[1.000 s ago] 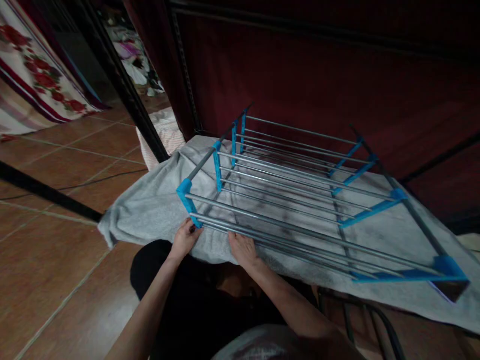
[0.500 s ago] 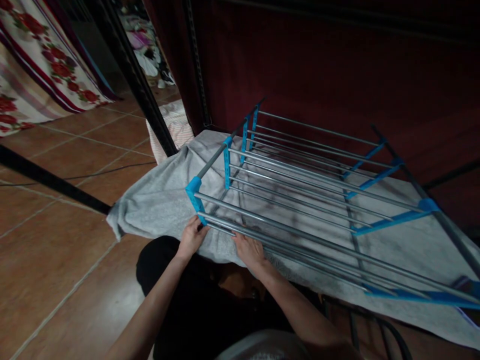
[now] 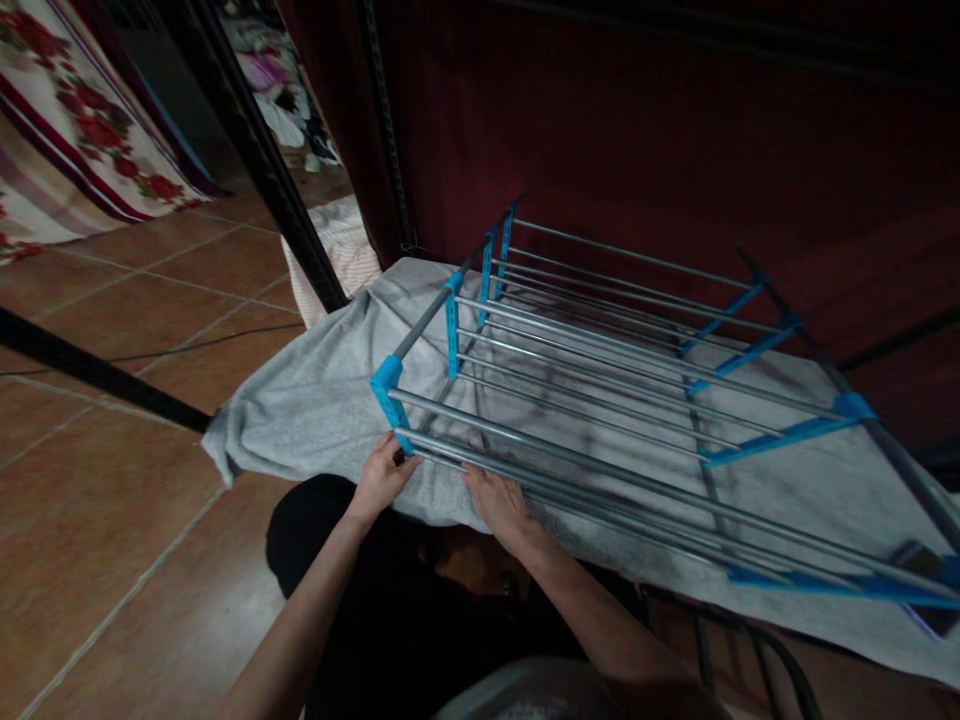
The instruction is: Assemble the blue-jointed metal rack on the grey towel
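Note:
A shoe rack of grey metal tubes (image 3: 570, 450) and blue plastic brackets lies on its side over a grey blanket (image 3: 300, 400). At its near left corner, my left hand (image 3: 381, 475) is closed around the lower end of a blue bracket (image 3: 390, 400). My right hand (image 3: 499, 500) grips the lowest near tubes, a short way to the right of that bracket. Its fingertips are partly hidden behind the tubes. Further blue brackets (image 3: 780, 440) hold the tubes at the right end.
Black metal posts (image 3: 255, 150) frame the left side, with a dark red cloth (image 3: 637, 130) behind the rack. A dark flat object (image 3: 926, 590) lies under the near right corner. Tiled floor (image 3: 112, 520) and a cable are at left; a floral curtain (image 3: 90, 110) hangs beyond.
The view has shifted slightly, so more of the dark object at right shows. Both hands keep their places on the rack, which looks unmoved.

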{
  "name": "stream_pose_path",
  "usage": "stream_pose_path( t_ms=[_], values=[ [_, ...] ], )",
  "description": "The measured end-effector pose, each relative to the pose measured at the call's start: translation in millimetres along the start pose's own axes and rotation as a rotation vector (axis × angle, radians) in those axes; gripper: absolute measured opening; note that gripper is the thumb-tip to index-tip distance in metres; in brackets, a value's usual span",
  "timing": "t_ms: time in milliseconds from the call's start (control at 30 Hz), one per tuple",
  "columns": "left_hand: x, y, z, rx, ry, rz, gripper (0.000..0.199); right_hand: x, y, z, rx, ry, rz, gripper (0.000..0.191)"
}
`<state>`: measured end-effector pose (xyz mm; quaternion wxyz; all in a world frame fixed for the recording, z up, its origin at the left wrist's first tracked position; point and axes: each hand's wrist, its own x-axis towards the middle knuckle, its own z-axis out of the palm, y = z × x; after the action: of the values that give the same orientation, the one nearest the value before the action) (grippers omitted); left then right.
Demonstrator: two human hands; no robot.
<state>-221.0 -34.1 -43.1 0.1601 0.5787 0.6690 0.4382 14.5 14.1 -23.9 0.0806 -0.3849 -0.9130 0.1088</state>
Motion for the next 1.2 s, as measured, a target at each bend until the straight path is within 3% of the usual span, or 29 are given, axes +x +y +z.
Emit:
stream_pose_path(
  t_ms=[467,967,1100,1200],
  values=[
    [1,-6,1.1,0.02,0.013,-0.03,0.022,3,-1,-2,-0.055,-0.013,-0.012,0.036],
    [5,0,-4.7,0.056,-0.028,-0.042,0.027,4,2,-11,0.088,-0.054,0.021,0.035],
    [-12,11,-17.5,0.024,-0.038,-0.122,0.045,0,-1,-20,0.068,-0.055,0.034,0.033],
    [-39,28,-21.9,0.225,0.12,-0.15,0.049,-17,3,-23,0.069,0.009,0.013,0.031]
  ],
)
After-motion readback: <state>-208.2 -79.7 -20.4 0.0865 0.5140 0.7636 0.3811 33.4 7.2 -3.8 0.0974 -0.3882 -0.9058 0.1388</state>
